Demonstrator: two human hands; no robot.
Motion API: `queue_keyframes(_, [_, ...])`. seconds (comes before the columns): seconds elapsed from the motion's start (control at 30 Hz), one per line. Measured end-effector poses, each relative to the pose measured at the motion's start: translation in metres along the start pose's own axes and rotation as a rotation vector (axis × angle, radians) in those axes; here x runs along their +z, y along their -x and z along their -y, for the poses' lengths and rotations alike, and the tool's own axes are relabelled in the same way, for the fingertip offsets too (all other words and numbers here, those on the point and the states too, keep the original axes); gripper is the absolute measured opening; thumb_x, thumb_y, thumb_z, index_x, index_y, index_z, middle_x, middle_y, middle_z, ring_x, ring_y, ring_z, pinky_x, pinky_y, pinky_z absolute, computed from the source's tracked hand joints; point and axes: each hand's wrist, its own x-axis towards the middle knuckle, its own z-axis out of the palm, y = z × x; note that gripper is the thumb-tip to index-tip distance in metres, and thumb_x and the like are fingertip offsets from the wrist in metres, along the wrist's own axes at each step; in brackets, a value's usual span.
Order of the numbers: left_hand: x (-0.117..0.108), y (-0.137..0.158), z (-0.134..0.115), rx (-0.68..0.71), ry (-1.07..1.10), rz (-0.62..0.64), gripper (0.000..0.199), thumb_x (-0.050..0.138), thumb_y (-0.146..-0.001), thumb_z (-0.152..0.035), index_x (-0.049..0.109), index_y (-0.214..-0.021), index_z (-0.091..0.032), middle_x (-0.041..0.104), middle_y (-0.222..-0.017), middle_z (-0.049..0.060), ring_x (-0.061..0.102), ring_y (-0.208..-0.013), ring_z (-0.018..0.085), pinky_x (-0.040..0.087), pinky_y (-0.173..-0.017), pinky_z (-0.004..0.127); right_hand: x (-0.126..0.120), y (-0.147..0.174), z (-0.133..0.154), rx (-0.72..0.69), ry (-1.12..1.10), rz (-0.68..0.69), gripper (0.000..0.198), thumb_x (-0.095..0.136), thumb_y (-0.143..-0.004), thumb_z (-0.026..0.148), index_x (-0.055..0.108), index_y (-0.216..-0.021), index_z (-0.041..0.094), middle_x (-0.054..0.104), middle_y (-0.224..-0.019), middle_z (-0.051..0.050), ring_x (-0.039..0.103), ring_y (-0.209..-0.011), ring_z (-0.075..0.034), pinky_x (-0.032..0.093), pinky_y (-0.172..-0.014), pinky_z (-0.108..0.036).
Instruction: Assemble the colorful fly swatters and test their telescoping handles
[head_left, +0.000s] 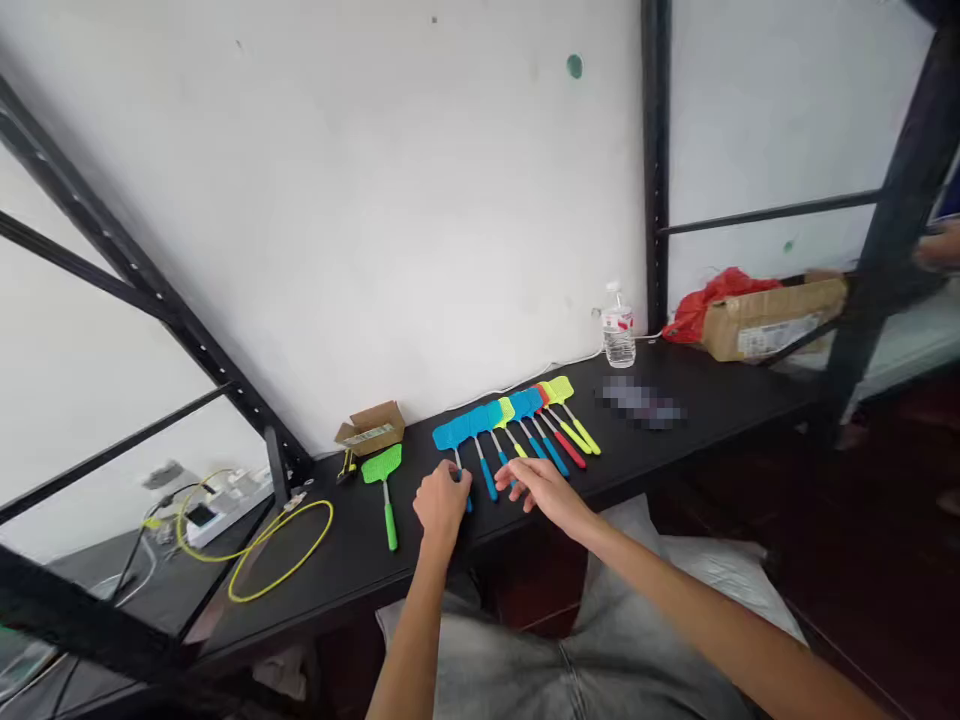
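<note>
A row of fly swatters in blue, yellow-green and red lies on the black shelf, heads overlapping toward the wall and handles toward me. At the row's left end, my left hand (442, 503) is closed around the handle of a blue fly swatter (451, 434). My right hand (546, 490) hovers over the middle handles, fingers loosely bent and apart, with nothing visible in it. It partly covers a blue handle and the end of a yellow-green one. Toward the right are a red-handled fly swatter (572, 453) and yellow-green ones (592, 441). A green fly swatter (390, 522) lies separately on the left.
An opened small cardboard box (373, 428) stands by the wall. A yellow cable (328, 522) loops near a white power strip (225, 515). To the right are a water bottle (619, 335), a blurred patch, a red bag (724, 292) and a larger carton (776, 318). Black posts (656, 170) frame the shelf.
</note>
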Motion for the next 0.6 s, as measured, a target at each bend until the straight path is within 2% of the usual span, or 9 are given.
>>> queue_keyframes(0.17, [0.0, -0.001, 0.001, 0.007, 0.013, 0.033, 0.031, 0.05, -0.083, -0.048, 0.068, -0.098, -0.028, 0.071, -0.093, 0.011, 0.066, -0.091, 0.035, 0.047, -0.072, 0.04, -0.001, 0.001, 0.005, -0.003, 0.0, 0.012, 0.04, 0.045, -0.091, 0.047, 0.07, -0.089, 0.016, 0.07, -0.089, -0.008, 0.058, -0.068, -0.014, 0.04, -0.046, -0.02])
queue_keyframes(0.27, [-0.011, -0.003, 0.012, 0.037, -0.018, 0.0, 0.037, 0.044, -0.087, -0.053, 0.069, -0.099, -0.027, 0.071, -0.09, 0.011, 0.067, -0.089, 0.034, 0.047, -0.072, 0.04, -0.001, 0.002, 0.006, 0.004, -0.007, 0.002, 0.04, 0.046, -0.091, 0.048, 0.071, -0.088, 0.017, 0.07, -0.089, -0.008, 0.058, -0.068, -0.014, 0.04, -0.047, -0.021])
queue_keyframes(0.33, [-0.023, -0.007, 0.028, 0.01, -0.067, -0.041, 0.041, 0.043, -0.087, -0.055, 0.068, -0.102, -0.026, 0.071, -0.091, 0.012, 0.067, -0.089, 0.035, 0.047, -0.073, 0.042, -0.001, 0.003, 0.008, 0.005, -0.014, 0.001, 0.041, 0.045, -0.091, 0.049, 0.071, -0.089, 0.017, 0.07, -0.09, -0.008, 0.058, -0.069, -0.014, 0.04, -0.048, -0.021])
queue_keyframes(0.47, [-0.051, -0.014, 0.077, -0.157, -0.163, -0.046, 0.05, 0.045, -0.083, -0.061, 0.062, -0.113, -0.024, 0.069, -0.105, 0.016, 0.065, -0.097, 0.039, 0.047, -0.076, 0.045, -0.001, 0.003, 0.008, 0.02, -0.016, 0.0, 0.042, 0.044, -0.092, 0.05, 0.071, -0.088, 0.018, 0.071, -0.092, -0.008, 0.058, -0.069, -0.014, 0.04, -0.048, -0.021])
queue_keyframes(0.53, [-0.059, -0.015, 0.101, -0.236, -0.206, 0.012, 0.059, 0.045, -0.081, -0.066, 0.06, -0.115, -0.02, 0.068, -0.109, 0.019, 0.063, -0.102, 0.041, 0.047, -0.079, 0.048, 0.001, 0.003, 0.007, 0.028, -0.02, -0.004, 0.041, 0.044, -0.092, 0.049, 0.071, -0.087, 0.017, 0.071, -0.091, -0.008, 0.058, -0.068, -0.014, 0.039, -0.048, -0.021])
queue_keyframes(0.6, [-0.061, -0.013, 0.12, -0.292, -0.227, 0.128, 0.059, 0.041, -0.081, -0.068, 0.063, -0.106, -0.019, 0.068, -0.106, 0.02, 0.063, -0.103, 0.042, 0.047, -0.08, 0.048, 0.005, 0.002, 0.006, 0.031, -0.026, 0.0, 0.041, 0.044, -0.091, 0.048, 0.071, -0.087, 0.017, 0.071, -0.09, -0.008, 0.058, -0.066, -0.013, 0.039, -0.047, -0.021])
